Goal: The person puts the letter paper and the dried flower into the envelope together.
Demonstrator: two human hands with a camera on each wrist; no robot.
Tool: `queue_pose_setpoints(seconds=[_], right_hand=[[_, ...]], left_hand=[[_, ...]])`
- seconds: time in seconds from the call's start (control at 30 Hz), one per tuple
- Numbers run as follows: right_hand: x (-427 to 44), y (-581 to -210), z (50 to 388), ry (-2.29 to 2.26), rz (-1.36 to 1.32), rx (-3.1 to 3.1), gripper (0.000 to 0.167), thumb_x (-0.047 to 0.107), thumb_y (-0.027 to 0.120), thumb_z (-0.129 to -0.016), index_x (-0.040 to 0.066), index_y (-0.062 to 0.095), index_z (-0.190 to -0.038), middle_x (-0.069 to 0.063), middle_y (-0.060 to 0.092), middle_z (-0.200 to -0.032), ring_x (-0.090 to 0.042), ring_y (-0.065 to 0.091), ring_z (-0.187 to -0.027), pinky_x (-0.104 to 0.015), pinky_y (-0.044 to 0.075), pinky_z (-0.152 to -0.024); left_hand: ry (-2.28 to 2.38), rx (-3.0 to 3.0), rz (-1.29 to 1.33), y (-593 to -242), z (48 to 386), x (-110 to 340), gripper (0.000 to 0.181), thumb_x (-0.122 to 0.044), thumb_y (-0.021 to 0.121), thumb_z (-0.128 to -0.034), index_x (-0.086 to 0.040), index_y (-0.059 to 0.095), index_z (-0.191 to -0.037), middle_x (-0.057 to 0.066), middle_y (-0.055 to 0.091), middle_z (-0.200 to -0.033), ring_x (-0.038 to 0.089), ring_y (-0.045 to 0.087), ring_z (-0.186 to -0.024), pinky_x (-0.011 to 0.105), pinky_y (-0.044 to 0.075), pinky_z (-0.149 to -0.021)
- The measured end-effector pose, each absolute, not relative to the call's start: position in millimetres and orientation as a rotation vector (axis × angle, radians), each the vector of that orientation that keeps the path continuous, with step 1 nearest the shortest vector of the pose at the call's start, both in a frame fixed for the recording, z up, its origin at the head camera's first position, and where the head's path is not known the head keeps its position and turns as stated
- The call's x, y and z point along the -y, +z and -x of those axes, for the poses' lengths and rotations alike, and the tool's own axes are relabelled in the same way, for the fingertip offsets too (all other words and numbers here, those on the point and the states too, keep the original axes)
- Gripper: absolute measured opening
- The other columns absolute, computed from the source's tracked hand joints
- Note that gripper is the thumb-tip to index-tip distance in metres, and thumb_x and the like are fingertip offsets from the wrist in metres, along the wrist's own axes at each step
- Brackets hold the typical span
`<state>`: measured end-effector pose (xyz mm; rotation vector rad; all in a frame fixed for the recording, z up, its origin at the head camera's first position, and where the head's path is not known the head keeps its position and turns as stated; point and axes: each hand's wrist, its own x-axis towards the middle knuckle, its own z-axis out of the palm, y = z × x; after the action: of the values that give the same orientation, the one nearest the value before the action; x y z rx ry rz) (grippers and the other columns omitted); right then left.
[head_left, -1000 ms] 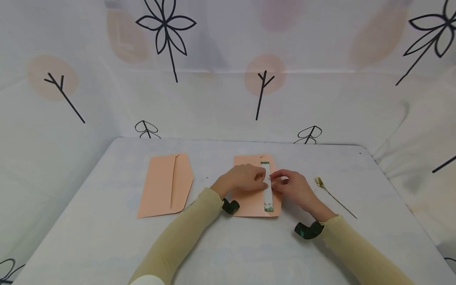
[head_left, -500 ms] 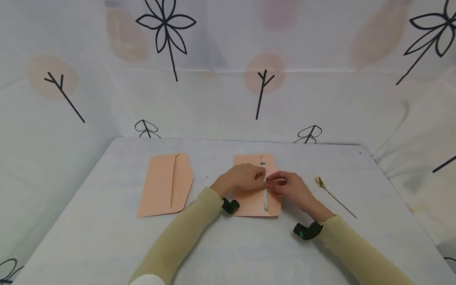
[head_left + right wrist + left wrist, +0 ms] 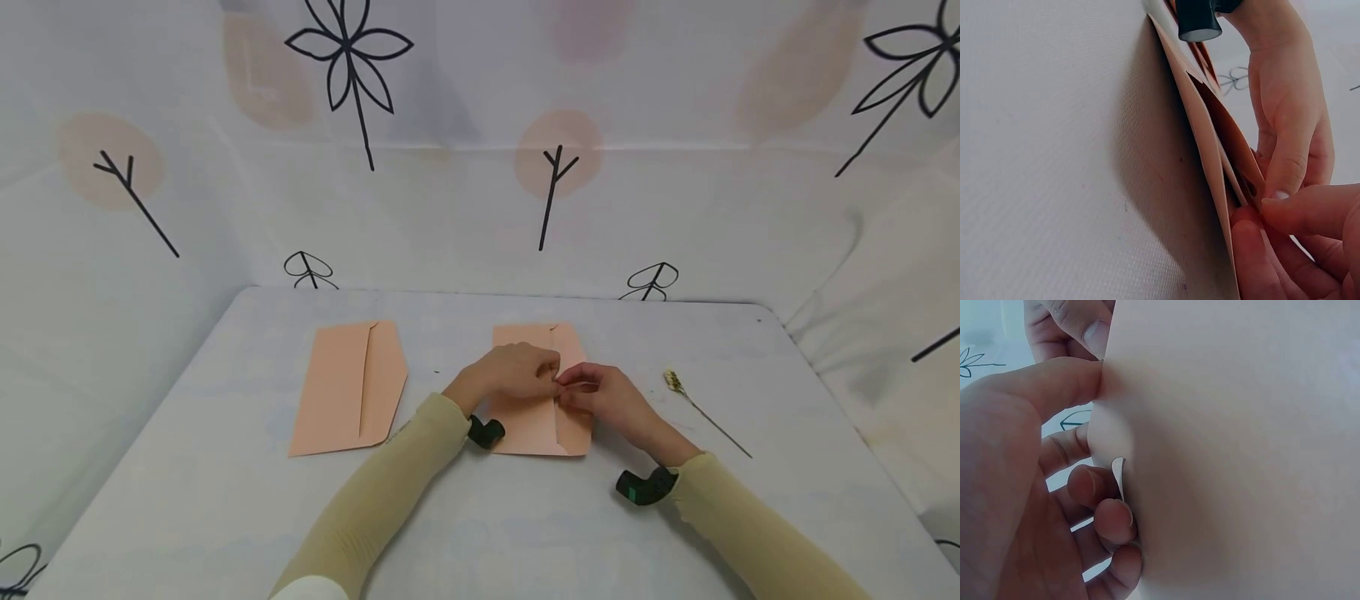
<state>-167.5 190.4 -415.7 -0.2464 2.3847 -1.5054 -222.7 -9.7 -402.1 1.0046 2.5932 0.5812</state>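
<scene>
A peach envelope [image 3: 525, 429] lies under my hands at mid-table, its opening edge facing right. My left hand [image 3: 517, 371] is across it and pinches that edge, holding the upper panel raised. In the right wrist view the envelope [image 3: 1200, 125] gapes, and a thin pale card edge [image 3: 1227, 164] shows between its layers. The fingers and thumb of my right hand [image 3: 611, 400] meet at the opening, pinching the card's outer edge. In the left wrist view my left hand [image 3: 1016, 431] has curled fingers against the peach paper. Most of the card is hidden inside the envelope.
A second peach envelope [image 3: 337, 387] lies flat on the left, its flap spread to the right. To the right of my right hand lies a dried flower stem [image 3: 697, 408]. Black wrist cameras [image 3: 645, 486] are strapped to both wrists. Patterned white cloth [image 3: 465, 217] rises behind the table.
The white card with green ends has slid leftward into the envelope, out of the head view. My right hand has moved slightly left with it; my left hand has barely moved.
</scene>
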Motion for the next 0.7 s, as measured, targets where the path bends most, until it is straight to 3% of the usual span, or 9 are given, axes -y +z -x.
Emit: queue_pose_setpoints(seconds=[0.47, 0.7], right_hand=[[-189.9, -418.6, 168.7, -1.509, 0.218, -2.318, 0.033, 0.005, 0.069, -0.091, -0.002, 0.059, -0.122, -0.013, 0.069, -0.112, -0.022, 0.067, -0.102, -0.03, 0.054, -0.083], [-195.6, -424.4, 168.9, -1.464, 0.237, -2.34, 0.031, 0.007, 0.069, -0.092, 0.002, 0.06, -0.122, -0.011, 0.068, -0.116, -0.023, 0.065, -0.107, -0.032, 0.054, -0.085]], left_hand=[[0.595, -2.581, -1.017, -403.9, 223.2, 9.4, 0.028, -0.048, 0.063, -0.0944, -0.023, 0.056, -0.087, -0.007, 0.052, -0.071, 0.008, 0.05, -0.066, 0.025, 0.035, -0.057], [0.605, -2.546, -0.993, -406.8, 221.2, 8.9, 0.03, -0.048, 0.063, -0.0943, -0.022, 0.054, -0.084, -0.006, 0.046, -0.067, 0.009, 0.047, -0.063, 0.025, 0.031, -0.056]])
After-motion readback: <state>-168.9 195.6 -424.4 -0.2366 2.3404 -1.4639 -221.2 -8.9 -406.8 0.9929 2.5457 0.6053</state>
